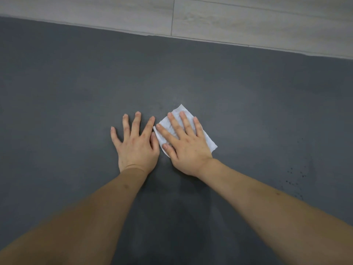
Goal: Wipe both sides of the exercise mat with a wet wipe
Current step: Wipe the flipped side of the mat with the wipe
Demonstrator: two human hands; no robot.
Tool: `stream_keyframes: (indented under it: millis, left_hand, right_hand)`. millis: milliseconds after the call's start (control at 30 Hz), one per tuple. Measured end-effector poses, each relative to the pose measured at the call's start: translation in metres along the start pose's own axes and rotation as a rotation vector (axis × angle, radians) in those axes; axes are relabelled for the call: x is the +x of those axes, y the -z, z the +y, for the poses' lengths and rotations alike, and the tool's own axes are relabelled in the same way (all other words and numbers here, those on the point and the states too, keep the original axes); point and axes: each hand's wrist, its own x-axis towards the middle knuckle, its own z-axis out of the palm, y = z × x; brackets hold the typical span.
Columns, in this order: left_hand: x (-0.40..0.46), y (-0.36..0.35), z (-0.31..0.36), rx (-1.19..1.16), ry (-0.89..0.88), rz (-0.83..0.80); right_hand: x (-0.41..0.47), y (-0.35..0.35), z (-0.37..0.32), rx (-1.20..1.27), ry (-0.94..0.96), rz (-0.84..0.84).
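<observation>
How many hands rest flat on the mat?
2: the left hand lies bare on the mat; the right hand beside it presses the wet wipe.

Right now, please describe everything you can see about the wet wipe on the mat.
The wet wipe is a small white sheet, thin and crinkled, folded into a rough rectangle. It lies flat on the dark grey exercise mat, turned at an angle, one corner pointing away toward the pale floor. The right hand presses on it with straight, spread fingers, covering most of it. The left hand lies flat on the mat beside it, its thumb close to the wipe's edge.
</observation>
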Motion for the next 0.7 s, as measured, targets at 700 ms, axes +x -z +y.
stream_keyframes:
  millis: [700]
  left_hand:
    - [-0.042, -0.018, 0.17, 0.09, -0.179, -0.204]
  right_hand:
    - [-0.141, 0.015, 0.208, 0.105, -0.607, 0.019]
